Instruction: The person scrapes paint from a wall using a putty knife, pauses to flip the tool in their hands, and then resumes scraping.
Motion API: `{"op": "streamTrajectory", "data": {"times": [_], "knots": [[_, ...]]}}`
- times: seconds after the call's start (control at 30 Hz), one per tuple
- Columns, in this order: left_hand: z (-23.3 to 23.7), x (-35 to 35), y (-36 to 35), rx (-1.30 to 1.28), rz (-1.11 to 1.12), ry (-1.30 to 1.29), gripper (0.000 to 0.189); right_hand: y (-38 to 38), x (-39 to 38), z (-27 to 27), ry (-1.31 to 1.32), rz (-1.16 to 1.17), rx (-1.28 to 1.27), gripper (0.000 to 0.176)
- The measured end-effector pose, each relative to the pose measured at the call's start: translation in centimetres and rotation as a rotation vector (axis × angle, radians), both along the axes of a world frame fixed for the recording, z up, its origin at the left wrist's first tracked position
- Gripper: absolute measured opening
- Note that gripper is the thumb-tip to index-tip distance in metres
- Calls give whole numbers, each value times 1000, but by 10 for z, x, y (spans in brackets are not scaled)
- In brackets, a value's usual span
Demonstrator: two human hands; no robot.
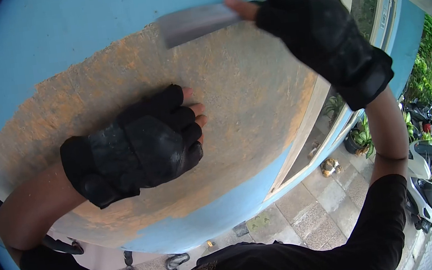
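My right hand (311,29), in a black fingerless glove, is closed round a flat grey scraper blade (198,23), blurred by motion. The blade lies along the upper edge of a bare brown and orange patch (236,77), where blue paint (91,15) begins. My left hand (140,139), also in a black fingerless glove, is at the bare patch, left of and below the blade. Its fingertips are bent and near the surface; I see no object in them, though the palm is hidden.
A framed window (305,150) runs along the wall's right side. Below are paving tiles (296,206), sandals (175,261), a cat-like brown and white shape (331,167) and a potted plant (360,140). A motorbike (428,194) stands at the right.
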State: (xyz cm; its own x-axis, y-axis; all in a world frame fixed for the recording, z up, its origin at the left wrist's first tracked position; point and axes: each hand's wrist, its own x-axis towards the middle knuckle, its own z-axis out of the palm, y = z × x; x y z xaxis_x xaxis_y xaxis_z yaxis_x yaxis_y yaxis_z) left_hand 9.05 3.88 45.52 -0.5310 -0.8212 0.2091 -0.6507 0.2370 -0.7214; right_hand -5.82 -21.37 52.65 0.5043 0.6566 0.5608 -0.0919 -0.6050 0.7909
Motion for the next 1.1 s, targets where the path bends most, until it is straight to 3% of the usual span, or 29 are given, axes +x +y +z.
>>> {"op": "streamTrajectory", "data": {"times": [0.17, 0.27, 0.33, 0.43, 0.53, 0.63, 0.67, 0.73, 0.9, 0.93, 1.0, 1.1], "knots": [[1, -27, 7, 270, -30, -27, 11, 45, 16, -29, 122, 221, 29, 52], [-5, -31, 23, 344, -51, -35, 13, 8, -20, -18, 142, 5, 112, 56], [-14, -31, 37, 347, -48, -2, 16, -33, -39, -6, 24, -88, 93, 55], [-23, -30, 52, 357, -56, 33, 21, -75, -64, 7, 116, -249, 259, 59], [-26, -29, 55, 363, -99, 52, 27, -91, -64, 14, 126, -221, 224, 60], [-18, -28, 40, 322, -156, 73, 24, -57, -35, 15, 32, -143, 90, 67], [-13, -28, 30, 301, -189, 85, 23, -31, -25, 15, 53, -144, 80, 58], [-5, -27, 10, 257, -251, 115, 21, 17, 1, 5, 65, 37, -42, 60], [-4, -14, -10, 91, -314, -61, 10, 24, 4, -3, 135, 101, 18, 56], [-6, -15, -6, 91, -304, -58, 10, 9, -9, 7, 104, 70, -47, 58], [-8, -22, 5, -35, -257, -337, 14, -18, -37, 10, 89, -32, 84, 63], [3, -37, 21, 104, -296, -116, 19, -78, -69, 19, 24, -265, 144, 68]]}}
